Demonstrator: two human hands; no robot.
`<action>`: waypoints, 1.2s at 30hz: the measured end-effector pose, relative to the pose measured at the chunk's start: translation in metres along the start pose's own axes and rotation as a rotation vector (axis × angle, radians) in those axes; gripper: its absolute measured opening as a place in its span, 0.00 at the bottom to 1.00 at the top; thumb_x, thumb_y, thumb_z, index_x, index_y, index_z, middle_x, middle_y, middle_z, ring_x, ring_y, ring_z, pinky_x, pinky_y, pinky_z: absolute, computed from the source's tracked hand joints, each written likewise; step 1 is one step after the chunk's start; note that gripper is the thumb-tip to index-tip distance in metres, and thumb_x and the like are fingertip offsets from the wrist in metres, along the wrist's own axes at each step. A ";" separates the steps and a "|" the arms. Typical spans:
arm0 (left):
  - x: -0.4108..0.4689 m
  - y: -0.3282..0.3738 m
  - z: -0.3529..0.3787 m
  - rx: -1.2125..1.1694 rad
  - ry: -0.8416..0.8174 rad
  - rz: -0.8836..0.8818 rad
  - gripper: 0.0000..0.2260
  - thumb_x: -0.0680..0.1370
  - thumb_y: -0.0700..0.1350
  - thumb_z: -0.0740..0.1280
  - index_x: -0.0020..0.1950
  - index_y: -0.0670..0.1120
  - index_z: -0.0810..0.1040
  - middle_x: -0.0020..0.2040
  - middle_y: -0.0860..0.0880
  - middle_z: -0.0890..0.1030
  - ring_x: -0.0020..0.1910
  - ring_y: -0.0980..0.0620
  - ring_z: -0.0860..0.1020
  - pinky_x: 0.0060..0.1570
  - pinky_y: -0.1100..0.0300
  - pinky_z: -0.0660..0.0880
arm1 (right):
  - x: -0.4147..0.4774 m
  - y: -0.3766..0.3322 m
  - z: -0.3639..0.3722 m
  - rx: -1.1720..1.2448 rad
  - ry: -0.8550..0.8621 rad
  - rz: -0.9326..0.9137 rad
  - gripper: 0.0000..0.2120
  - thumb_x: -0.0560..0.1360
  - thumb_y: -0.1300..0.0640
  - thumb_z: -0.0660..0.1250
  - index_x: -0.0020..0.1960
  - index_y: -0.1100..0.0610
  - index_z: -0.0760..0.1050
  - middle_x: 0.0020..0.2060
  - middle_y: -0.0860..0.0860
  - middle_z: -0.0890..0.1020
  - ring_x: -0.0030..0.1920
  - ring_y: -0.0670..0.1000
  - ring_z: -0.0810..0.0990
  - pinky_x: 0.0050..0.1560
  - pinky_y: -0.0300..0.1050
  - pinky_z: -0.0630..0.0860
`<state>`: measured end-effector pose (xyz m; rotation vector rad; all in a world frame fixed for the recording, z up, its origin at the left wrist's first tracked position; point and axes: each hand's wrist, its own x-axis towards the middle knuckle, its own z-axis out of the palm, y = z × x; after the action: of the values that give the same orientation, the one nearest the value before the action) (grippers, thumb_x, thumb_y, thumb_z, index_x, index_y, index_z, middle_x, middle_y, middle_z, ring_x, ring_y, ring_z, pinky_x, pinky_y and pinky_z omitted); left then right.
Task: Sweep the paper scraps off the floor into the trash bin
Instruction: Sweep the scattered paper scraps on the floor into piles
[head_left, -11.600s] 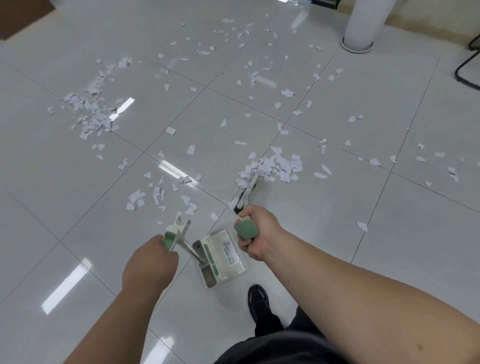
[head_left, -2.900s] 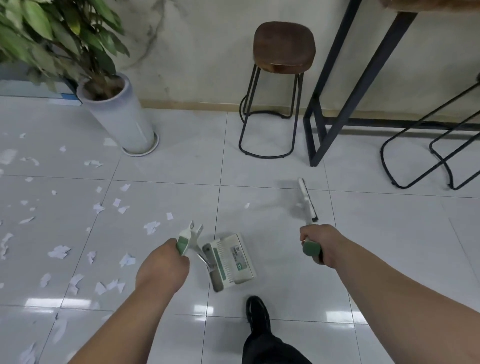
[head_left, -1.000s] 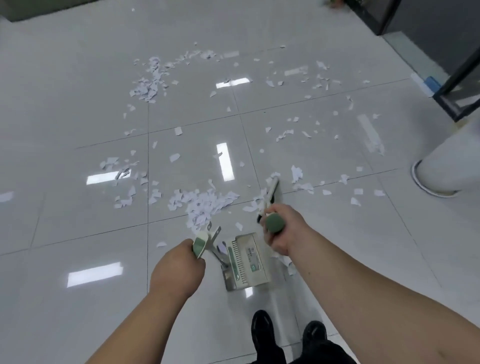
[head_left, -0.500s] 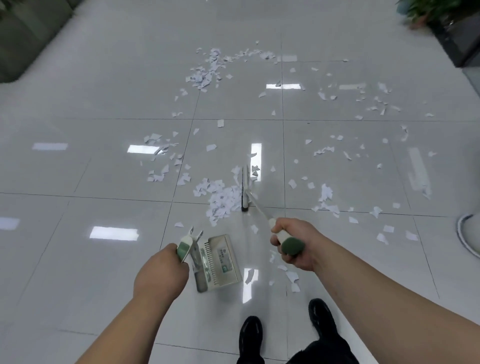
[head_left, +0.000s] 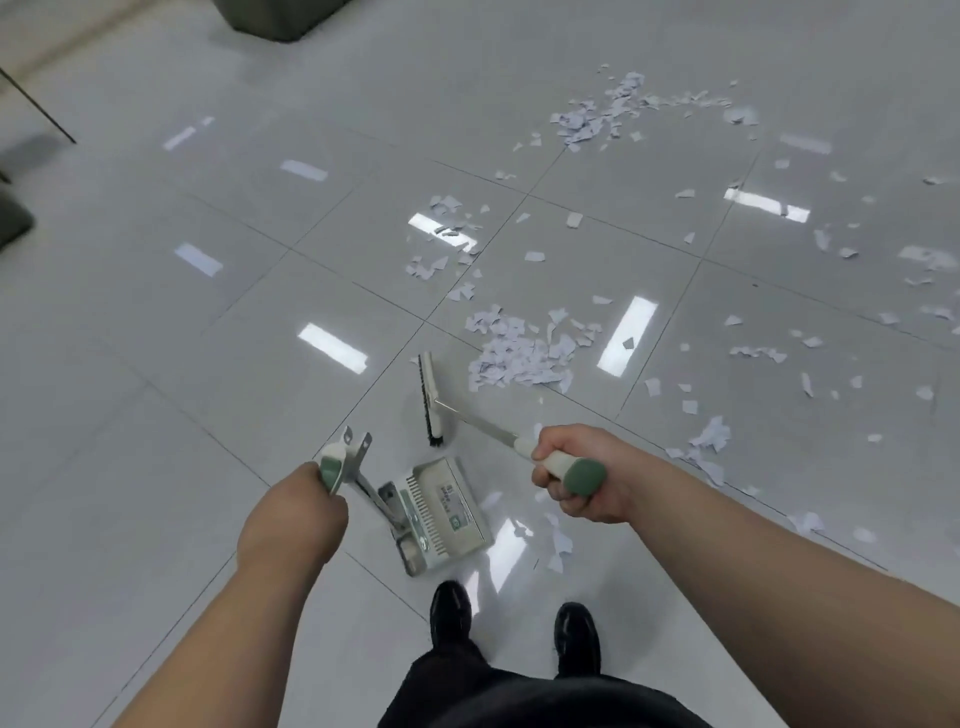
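My left hand (head_left: 291, 519) grips the green-tipped handle of a long-handled dustpan (head_left: 441, 514), whose grey pan sits on the floor in front of my feet. My right hand (head_left: 576, 473) grips the green end of a broom (head_left: 432, 400); its brush head rests on the tiles left of a swept pile of paper scraps (head_left: 519, 353). A second pile of scraps (head_left: 597, 117) lies farther back. Loose scraps are scattered over the right half of the floor. No trash bin is in view.
Glossy grey floor tiles (head_left: 208, 415) reflect ceiling lights. A dark object (head_left: 280, 18) stands at the top left edge and a thin black leg (head_left: 39, 106) crosses the far left. My black shoes (head_left: 452, 608) stand just behind the dustpan.
My view has swung left, so the scraps now lie to the right. The broom head has moved from the pile's right side to its left, nearer the dustpan.
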<state>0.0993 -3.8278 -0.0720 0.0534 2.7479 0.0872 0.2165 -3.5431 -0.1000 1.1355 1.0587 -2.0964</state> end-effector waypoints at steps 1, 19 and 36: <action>-0.013 -0.005 0.006 -0.010 -0.004 -0.022 0.05 0.76 0.40 0.60 0.46 0.49 0.73 0.39 0.49 0.78 0.35 0.50 0.76 0.33 0.59 0.68 | -0.005 0.006 -0.002 -0.037 -0.003 0.014 0.13 0.72 0.61 0.64 0.56 0.56 0.70 0.30 0.54 0.74 0.22 0.48 0.65 0.21 0.34 0.56; -0.184 -0.087 0.107 -0.168 -0.110 -0.143 0.04 0.75 0.40 0.60 0.42 0.49 0.72 0.38 0.49 0.78 0.35 0.51 0.76 0.32 0.59 0.67 | -0.066 0.131 -0.055 -0.129 0.138 0.244 0.12 0.69 0.60 0.65 0.53 0.60 0.71 0.31 0.53 0.76 0.18 0.48 0.68 0.17 0.32 0.60; -0.239 -0.025 0.112 -0.171 -0.088 -0.158 0.04 0.75 0.41 0.61 0.43 0.49 0.72 0.39 0.50 0.78 0.37 0.50 0.77 0.33 0.59 0.68 | -0.130 0.106 -0.125 -0.427 0.185 0.099 0.10 0.71 0.60 0.65 0.52 0.56 0.72 0.31 0.55 0.76 0.21 0.49 0.66 0.20 0.32 0.58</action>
<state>0.3625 -3.8586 -0.0864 -0.2018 2.6348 0.2685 0.4166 -3.4883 -0.0720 1.1484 1.4226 -1.6062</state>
